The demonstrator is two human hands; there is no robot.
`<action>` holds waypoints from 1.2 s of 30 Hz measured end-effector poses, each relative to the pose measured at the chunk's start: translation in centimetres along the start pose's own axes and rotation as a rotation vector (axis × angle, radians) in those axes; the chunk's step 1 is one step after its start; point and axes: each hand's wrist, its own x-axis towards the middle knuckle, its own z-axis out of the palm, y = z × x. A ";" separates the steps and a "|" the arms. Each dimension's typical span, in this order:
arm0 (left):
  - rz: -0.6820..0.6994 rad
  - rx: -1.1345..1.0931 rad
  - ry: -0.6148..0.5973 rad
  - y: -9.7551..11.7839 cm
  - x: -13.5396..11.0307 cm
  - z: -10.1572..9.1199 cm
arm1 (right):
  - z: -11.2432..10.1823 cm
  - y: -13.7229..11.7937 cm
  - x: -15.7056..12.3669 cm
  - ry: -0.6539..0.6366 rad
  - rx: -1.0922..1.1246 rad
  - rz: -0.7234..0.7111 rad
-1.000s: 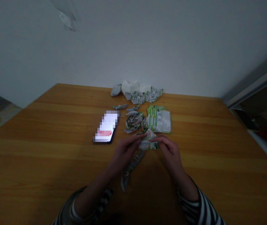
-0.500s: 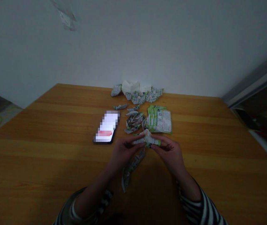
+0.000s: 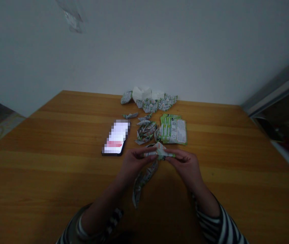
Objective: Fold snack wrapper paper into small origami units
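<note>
My left hand and my right hand pinch a small piece of green-and-white printed paper between their fingertips, just above a wooden table. The paper is folded into a narrow shape. A long chain of folded paper pieces lies on the table between my wrists. Both forearms wear striped sleeves.
A phone with a lit screen lies left of the hands. Beyond them are a flat green leaflet, a cluster of folded paper pieces and a heap of more pieces by the white wall. A window frame runs along the right.
The paper between my fingers has been pressed flatter and narrower. Both hands have shifted slightly to the right and stay closed on it.
</note>
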 end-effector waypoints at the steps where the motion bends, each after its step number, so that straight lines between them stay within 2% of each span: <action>1: 0.017 0.029 0.008 -0.1 0.0 0.0 | 0.0 0.0 0.0 0.006 -0.036 -0.022; 5: 0.173 0.267 0.088 -0.5 0.1 -0.1 | -0.3 0.2 -0.3 0.034 -0.319 -0.205; 10: 0.529 0.544 0.166 -1.0 -0.1 0.0 | -0.4 0.4 -0.8 0.058 -0.594 -0.483; 13: 0.659 0.602 0.186 -1.1 -0.1 -0.1 | -0.3 0.1 -0.8 0.091 -0.626 -0.515; 17: 0.778 0.779 0.107 -1.2 0.2 -0.5 | -0.2 0.0 -0.5 0.088 -0.638 -0.505; 20: 0.815 0.955 0.057 -1.4 0.2 -0.7 | -0.1 0.0 -0.4 0.063 -0.689 -0.528; 22: 0.829 0.999 0.073 -1.5 0.0 -0.6 | 0.0 0.0 -0.3 0.071 -0.667 -0.541; 25: 0.862 0.988 0.142 -1.4 -0.3 -0.4 | 0.3 -0.2 -0.4 0.035 -0.567 -0.520; 29: 0.871 0.947 0.191 -1.3 -0.5 -0.2 | 0.7 -0.2 -0.7 -0.004 -0.450 -0.406; 33: 0.864 0.955 0.166 -1.4 -0.4 -0.1 | 0.7 0.3 -0.8 0.018 -0.391 -0.343; 36: 0.774 1.015 0.091 -1.3 -0.5 -0.1 | 0.9 0.6 -0.8 0.033 -0.448 -0.380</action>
